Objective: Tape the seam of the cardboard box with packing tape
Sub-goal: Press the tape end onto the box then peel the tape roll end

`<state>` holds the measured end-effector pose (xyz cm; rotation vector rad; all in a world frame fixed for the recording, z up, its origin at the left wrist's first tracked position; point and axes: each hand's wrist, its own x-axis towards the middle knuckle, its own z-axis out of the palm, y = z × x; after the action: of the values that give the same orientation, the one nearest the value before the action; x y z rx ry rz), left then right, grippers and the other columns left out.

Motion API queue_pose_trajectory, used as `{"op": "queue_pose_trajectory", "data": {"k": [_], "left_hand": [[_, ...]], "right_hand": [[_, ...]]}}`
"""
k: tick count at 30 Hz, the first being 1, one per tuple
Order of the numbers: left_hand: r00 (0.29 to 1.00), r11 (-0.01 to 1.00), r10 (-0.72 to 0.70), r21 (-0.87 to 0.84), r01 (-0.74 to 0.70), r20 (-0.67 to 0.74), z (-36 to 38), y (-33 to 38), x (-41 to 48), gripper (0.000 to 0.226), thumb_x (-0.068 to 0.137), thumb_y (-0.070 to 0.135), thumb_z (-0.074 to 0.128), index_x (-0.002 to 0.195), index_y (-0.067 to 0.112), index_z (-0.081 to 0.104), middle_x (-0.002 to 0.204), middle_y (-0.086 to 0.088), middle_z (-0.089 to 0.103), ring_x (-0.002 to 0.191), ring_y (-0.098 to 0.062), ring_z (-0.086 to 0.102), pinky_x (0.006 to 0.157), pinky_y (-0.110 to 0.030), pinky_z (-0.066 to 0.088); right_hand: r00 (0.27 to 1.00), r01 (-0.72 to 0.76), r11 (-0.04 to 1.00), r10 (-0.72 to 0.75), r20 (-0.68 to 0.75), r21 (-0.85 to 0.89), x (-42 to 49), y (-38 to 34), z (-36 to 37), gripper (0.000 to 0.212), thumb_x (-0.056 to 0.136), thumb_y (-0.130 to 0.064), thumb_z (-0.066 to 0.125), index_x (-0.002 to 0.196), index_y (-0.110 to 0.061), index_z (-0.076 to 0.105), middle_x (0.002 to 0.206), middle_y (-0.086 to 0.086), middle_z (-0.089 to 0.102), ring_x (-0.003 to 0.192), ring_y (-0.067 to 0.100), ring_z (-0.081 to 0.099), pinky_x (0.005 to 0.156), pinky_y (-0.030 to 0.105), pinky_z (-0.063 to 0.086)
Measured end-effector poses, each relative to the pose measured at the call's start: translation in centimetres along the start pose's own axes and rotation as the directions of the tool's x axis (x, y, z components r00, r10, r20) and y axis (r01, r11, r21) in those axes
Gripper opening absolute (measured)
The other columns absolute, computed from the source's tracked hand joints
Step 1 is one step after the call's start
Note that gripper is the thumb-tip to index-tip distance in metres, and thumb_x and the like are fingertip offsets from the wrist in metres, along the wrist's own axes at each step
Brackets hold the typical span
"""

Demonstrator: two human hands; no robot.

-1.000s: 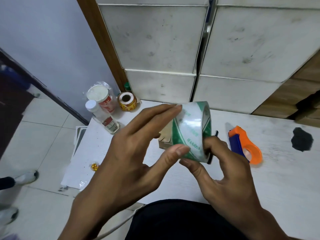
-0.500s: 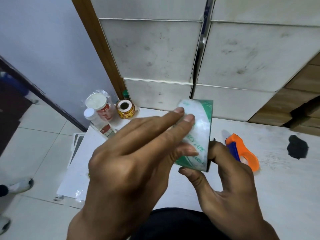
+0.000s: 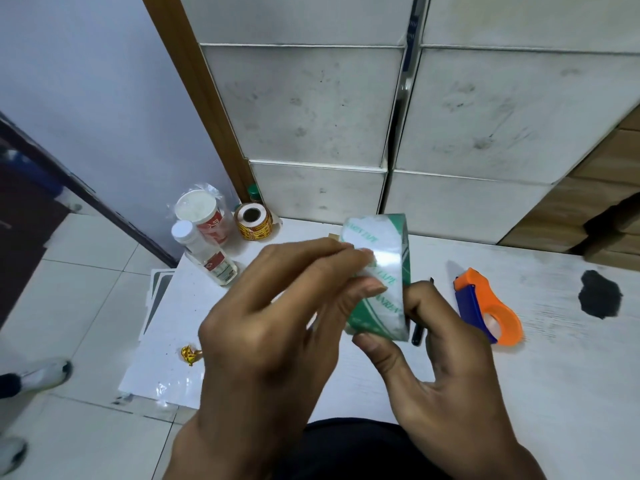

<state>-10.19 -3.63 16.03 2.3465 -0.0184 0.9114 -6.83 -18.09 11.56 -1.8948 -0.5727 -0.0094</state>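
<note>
Gripping the tape roll (image 3: 379, 275) with both hands, held up over the surface (image 3: 554, 375). Right hand (image 3: 446, 375) pinches it from below and the right: thumb under the bottom edge, fingers behind the far side. Left hand (image 3: 277, 337) closed onto the roll's left face, fingertips on the film, thumb pressed mid-roll near the green print. Roll stands on edge, outer face toward the camera.

Versus 0.5 s ago: left fingers have slid back left and curled, so more of the roll's face shows; before they lay flat across it. Right-hand grip unchanged. Roll sits at about the same spot, slightly more turned to the camera.

Black pen-like object (image 3: 417, 336) lies just behind the right hand, partly hidden. Orange-and-blue dispenser (image 3: 485, 306) rests on the surface right of the hands, apart from them, same place as before. Dark stain (image 3: 601, 294) farther right. Back-left corner: two white-capped bottles (image 3: 207, 251), small yellow label roll (image 3: 252, 221). Gold wrapper (image 3: 190, 353) near the left edge. No cardboard box identifiable; a tan scrap behind the roll is unclear.
</note>
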Motion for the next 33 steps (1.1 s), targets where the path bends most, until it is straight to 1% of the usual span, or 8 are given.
{"op": "queue_pose_trajectory", "data": {"k": [4, 11, 14, 17, 21, 26, 30, 33], "left_hand": [[0.998, 1.000, -0.001, 0.005, 0.001, 0.069, 0.0, -0.8, 0.8, 0.011, 0.081, 0.024, 0.080, 0.086, 0.014, 0.078, 0.084, 0.005, 0.072, 0.074, -0.007, 0.063, 0.070, -0.019, 0.053], [0.982, 0.979, -0.077, -0.172, 0.107, 0.171, -0.1, -1.6, 2.3, 0.012, 0.079, 0.021, 0.078, 0.088, 0.014, 0.076, 0.083, 0.004, 0.073, 0.077, -0.006, 0.070, 0.071, -0.013, 0.058], [0.975, 0.979, -0.093, -0.161, 0.126, 0.201, -0.1, -1.5, 2.7, 0.014, 0.076, 0.024, 0.079, 0.085, 0.014, 0.074, 0.080, 0.005, 0.071, 0.077, -0.007, 0.069, 0.067, -0.007, 0.055], [0.970, 0.981, -0.098, -0.145, 0.133, 0.225, -0.2, -1.6, 3.1, 0.012, 0.077, 0.026, 0.079, 0.080, 0.016, 0.072, 0.076, 0.006, 0.070, 0.074, -0.009, 0.068, 0.062, -0.009, 0.055], [0.970, 0.992, -0.067, -0.092, 0.091, 0.235, 0.0, -1.8, 3.2, 0.011, 0.081, 0.027, 0.072, 0.078, 0.017, 0.072, 0.073, 0.008, 0.067, 0.070, -0.012, 0.064, 0.059, -0.013, 0.054], [0.965, 0.998, 0.039, 0.028, -0.048, 0.258, 0.8, -2.3, 3.1, 0.006, 0.086, 0.008, 0.066, 0.082, 0.009, 0.069, 0.079, 0.001, 0.062, 0.066, -0.019, 0.059, 0.058, -0.036, 0.056], [0.950, 0.985, 0.098, 0.104, -0.134, 0.296, 1.3, -2.4, 3.3, 0.019, 0.082, -0.011, 0.056, 0.082, 0.007, 0.061, 0.081, 0.001, 0.054, 0.066, -0.011, 0.048, 0.056, -0.030, 0.050], [0.922, 0.959, 0.101, 0.210, -0.191, 0.374, 1.4, -2.3, 3.3, 0.022, 0.082, -0.010, 0.048, 0.084, 0.012, 0.053, 0.083, -0.003, 0.051, 0.060, -0.030, 0.049, 0.047, -0.042, 0.048]], "right_hand": [[1.000, -0.017, 0.999, 0.017, 0.000, -0.041, -0.2, 0.7, 0.2, 0.024, 0.083, -0.039, 0.062, 0.089, -0.016, 0.061, 0.075, -0.011, 0.056, 0.072, 0.007, 0.051, 0.063, 0.006, 0.035], [1.000, 0.004, 0.996, -0.006, -0.022, -0.085, 0.0, 1.0, 0.0, 0.022, 0.085, -0.037, 0.060, 0.089, -0.016, 0.058, 0.078, -0.020, 0.052, 0.078, -0.002, 0.048, 0.067, 0.002, 0.034], [0.999, 0.021, 0.995, -0.024, -0.028, -0.101, 0.1, 1.1, -0.2, 0.019, 0.085, -0.036, 0.060, 0.090, -0.018, 0.056, 0.080, -0.027, 0.047, 0.081, -0.005, 0.047, 0.068, 0.000, 0.034], [0.999, 0.031, 0.993, -0.035, -0.031, -0.111, 0.2, 1.2, -0.2, 0.018, 0.085, -0.036, 0.060, 0.090, -0.019, 0.056, 0.081, -0.029, 0.047, 0.083, -0.008, 0.047, 0.068, -0.001, 0.033], [0.999, 0.036, 0.994, -0.040, -0.037, -0.106, 0.2, 1.4, -0.2, 0.016, 0.085, -0.035, 0.060, 0.090, -0.022, 0.053, 0.081, -0.032, 0.047, 0.083, -0.010, 0.046, 0.068, -0.002, 0.032], [0.999, 0.034, 0.993, -0.038, -0.034, -0.110, 0.2, 1.7, -0.2, 0.020, 0.084, -0.026, 0.069, 0.090, -0.024, 0.051, 0.080, -0.032, 0.046, 0.082, -0.010, 0.046, 0.068, -0.002, 0.032], [0.999, 0.045, 0.993, -0.048, -0.020, -0.109, 0.4, 1.8, -0.4, 0.015, 0.085, -0.033, 0.061, 0.090, -0.023, 0.050, 0.079, -0.031, 0.045, 0.082, -0.011, 0.045, 0.069, -0.002, 0.032], [0.999, 0.040, 0.993, -0.042, -0.011, -0.110, 0.4, 1.9, -0.4, 0.014, 0.085, -0.034, 0.059, 0.090, -0.024, 0.050, 0.080, -0.033, 0.045, 0.083, -0.012, 0.045, 0.069, -0.003, 0.032]]}}
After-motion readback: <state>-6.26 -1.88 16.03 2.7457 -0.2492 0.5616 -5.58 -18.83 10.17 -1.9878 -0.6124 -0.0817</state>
